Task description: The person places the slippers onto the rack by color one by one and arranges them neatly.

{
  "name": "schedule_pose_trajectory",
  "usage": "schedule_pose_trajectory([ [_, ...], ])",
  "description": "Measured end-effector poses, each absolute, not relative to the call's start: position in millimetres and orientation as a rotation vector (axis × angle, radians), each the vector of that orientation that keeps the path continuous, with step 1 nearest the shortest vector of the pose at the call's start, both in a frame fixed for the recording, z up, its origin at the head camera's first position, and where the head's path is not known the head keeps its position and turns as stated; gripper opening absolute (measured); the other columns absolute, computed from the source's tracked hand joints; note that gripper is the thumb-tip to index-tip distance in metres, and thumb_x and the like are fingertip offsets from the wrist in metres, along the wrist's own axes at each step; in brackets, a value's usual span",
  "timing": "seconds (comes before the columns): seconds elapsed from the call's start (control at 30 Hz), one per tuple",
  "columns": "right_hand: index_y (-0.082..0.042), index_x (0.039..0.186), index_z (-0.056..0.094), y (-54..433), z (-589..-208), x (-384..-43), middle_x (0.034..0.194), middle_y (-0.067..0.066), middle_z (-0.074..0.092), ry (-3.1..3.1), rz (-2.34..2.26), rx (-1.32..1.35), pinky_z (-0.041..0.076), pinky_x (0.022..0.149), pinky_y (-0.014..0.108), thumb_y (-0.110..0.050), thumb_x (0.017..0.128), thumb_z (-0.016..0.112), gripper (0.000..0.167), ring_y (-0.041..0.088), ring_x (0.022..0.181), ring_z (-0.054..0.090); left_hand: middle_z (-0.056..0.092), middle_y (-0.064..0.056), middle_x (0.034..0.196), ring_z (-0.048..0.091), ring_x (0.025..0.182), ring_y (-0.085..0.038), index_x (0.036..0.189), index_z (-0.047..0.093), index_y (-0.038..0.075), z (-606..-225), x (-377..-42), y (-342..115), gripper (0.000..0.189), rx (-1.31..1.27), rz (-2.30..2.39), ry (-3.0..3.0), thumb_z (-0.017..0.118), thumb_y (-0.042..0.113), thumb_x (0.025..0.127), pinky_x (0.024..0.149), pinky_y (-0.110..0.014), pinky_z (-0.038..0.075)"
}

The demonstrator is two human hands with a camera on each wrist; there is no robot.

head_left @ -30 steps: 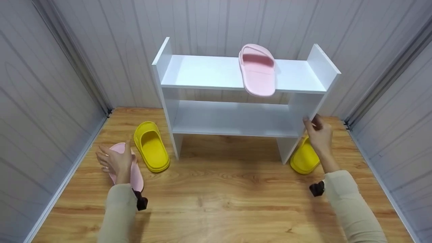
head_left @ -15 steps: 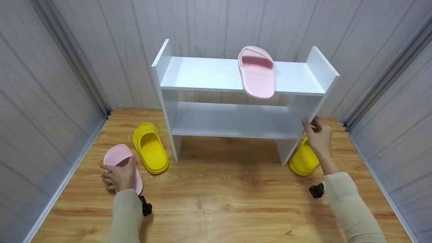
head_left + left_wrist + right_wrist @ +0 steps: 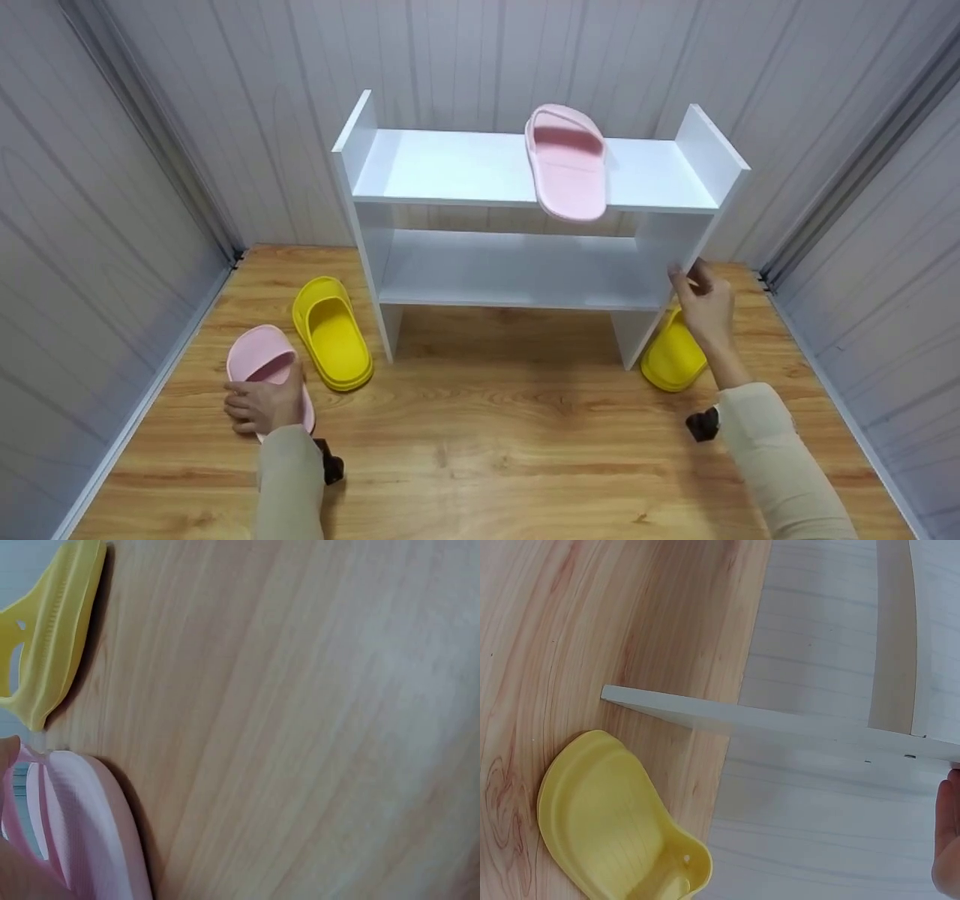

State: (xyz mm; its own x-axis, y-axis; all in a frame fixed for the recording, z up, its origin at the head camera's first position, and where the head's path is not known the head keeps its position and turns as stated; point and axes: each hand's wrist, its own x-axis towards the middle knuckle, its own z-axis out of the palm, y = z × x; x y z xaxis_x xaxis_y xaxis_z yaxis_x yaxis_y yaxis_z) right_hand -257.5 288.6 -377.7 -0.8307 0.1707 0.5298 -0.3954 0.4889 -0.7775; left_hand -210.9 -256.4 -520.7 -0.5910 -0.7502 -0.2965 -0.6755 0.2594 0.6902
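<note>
My left hand (image 3: 262,401) grips a pink slipper (image 3: 255,351) across its middle, fingers over the left side and thumb on the right. The slipper lies on the floor, toe pointing away; the hand covers much of its footbed. In the left wrist view, part of the hand shows at the edge of the pink slipper (image 3: 97,832). On the right, my right hand (image 3: 705,300) pinches the front edge of the white shoe rack's side panel (image 3: 679,247) between thumb and fingers. A second pink slipper (image 3: 568,165) sits on the top shelf, its heel jutting past the front edge.
Left of the rack, a yellow slipper (image 3: 337,345) stands beside the pink one. Another yellow slipper (image 3: 673,356) is on the floor outside the right panel, partly behind my right hand. Grey panelled walls (image 3: 465,60) enclose the wooden floor (image 3: 480,450) at the back and both sides.
My left hand has shifted back from the pink slipper's toe toward its heel, uncovering the strap. The right hand keeps its pinch on the rack. The view has tipped slightly.
</note>
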Motion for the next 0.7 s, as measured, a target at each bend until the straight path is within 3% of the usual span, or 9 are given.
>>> schedule_pose_trajectory([
  [0.33, 0.006, 0.11, 0.058, 289.2, -380.2, -259.9, 0.101, 0.018, 0.061, -2.14, 1.346, 0.219, 0.046, 0.077, 0.03, -0.01, 0.086, 0.056, 0.029, 0.005, 0.086, 0.055, -0.008, -0.033, 0.137, -0.005, 0.126, -0.043, 0.134, -0.019, -0.003, -523.5, -210.5, -252.1, 0.114, 1.34, -1.183, -2.382, 0.059, 0.054, 0.073, 0.094, -0.058, -0.004],
  [0.5, 0.006, 0.111, 0.056, 289.8, -381.4, -258.6, 0.103, 0.017, 0.06, -2.151, 1.35, 0.242, 0.046, 0.076, 0.026, -0.01, 0.086, 0.055, 0.03, 0.008, 0.088, 0.056, -0.007, -0.033, 0.137, -0.005, 0.126, -0.043, 0.134, -0.019, -0.003, -524.0, -211.3, -251.6, 0.114, 1.365, -1.159, -2.396, 0.057, 0.056, 0.073, 0.094, -0.058, -0.004],
  [0.7, 0.006, 0.11, 0.057, 290.5, -382.2, -258.4, 0.103, 0.017, 0.06, -2.161, 1.351, 0.24, 0.045, 0.075, 0.022, -0.011, 0.087, 0.055, 0.029, 0.011, 0.089, 0.056, -0.002, -0.032, 0.138, -0.004, 0.126, -0.042, 0.135, -0.016, -0.002, -526.7, -213.3, -251.6, 0.111, 1.378, -1.13, -2.368, 0.063, 0.047, 0.074, 0.095, -0.057, -0.003],
])
